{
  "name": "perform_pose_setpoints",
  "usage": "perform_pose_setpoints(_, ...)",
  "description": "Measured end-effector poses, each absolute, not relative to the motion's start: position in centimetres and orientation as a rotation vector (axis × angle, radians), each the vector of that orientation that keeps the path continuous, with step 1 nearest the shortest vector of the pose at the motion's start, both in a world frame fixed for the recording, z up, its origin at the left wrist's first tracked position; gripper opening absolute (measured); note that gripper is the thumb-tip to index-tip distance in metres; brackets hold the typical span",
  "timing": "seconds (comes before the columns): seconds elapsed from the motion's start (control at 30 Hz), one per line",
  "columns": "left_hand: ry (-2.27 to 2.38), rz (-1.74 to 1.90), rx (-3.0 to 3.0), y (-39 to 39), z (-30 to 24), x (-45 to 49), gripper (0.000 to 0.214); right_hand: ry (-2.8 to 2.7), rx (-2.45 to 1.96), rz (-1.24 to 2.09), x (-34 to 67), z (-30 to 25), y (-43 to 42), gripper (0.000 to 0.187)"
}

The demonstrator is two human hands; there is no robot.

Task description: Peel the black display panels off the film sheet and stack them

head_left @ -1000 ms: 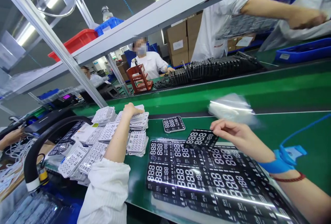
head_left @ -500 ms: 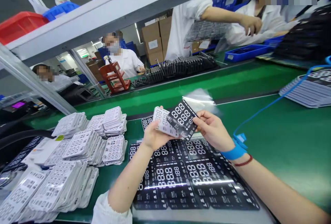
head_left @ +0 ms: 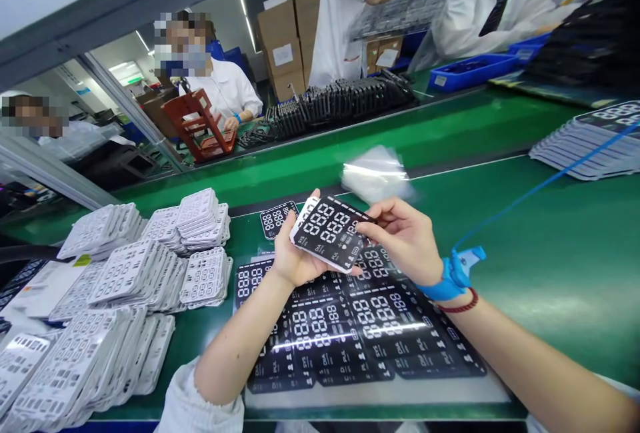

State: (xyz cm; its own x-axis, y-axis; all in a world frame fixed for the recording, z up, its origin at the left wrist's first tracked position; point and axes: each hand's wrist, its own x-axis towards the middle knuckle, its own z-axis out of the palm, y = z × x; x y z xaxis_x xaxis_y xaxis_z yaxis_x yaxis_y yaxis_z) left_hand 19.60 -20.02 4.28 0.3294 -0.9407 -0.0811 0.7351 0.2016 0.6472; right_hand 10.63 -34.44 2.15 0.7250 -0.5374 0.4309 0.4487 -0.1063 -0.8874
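Note:
My left hand [head_left: 293, 256] is closed around a white digit panel [head_left: 306, 210], of which only an edge shows. Over that panel lies a black display film [head_left: 333, 230] with clear digit shapes. The thumb and fingers of my right hand [head_left: 404, 236] pinch the film's right edge. Beneath both hands, a sheet of black display films [head_left: 345, 333] is spread on the green bench. One loose black film [head_left: 277, 218] lies just behind my left hand. My right wrist wears a blue strap [head_left: 453, 274] with a cord.
Stacks of white digit panels [head_left: 123, 273] cover the left side. A clear plastic sheet [head_left: 377, 170] lies behind my hands. At the right rises another panel stack [head_left: 590, 146]. Black frames [head_left: 345, 103] and a blue tray [head_left: 473, 73] stand across the bench, near co-workers.
The black film has moved left and down onto the white panel, which it now largely covers. Both hands have come closer together. The camera view has tilted slightly downward.

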Motion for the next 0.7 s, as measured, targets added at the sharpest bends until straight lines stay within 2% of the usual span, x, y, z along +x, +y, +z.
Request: perform_pose_setpoints(0.7, -0.387, -1.198, 0.629, -20.08, 4.13, 19.56, 0.051, 0.06, -1.523, -0.92, 10.56, 1.95, -34.2, 0.028)
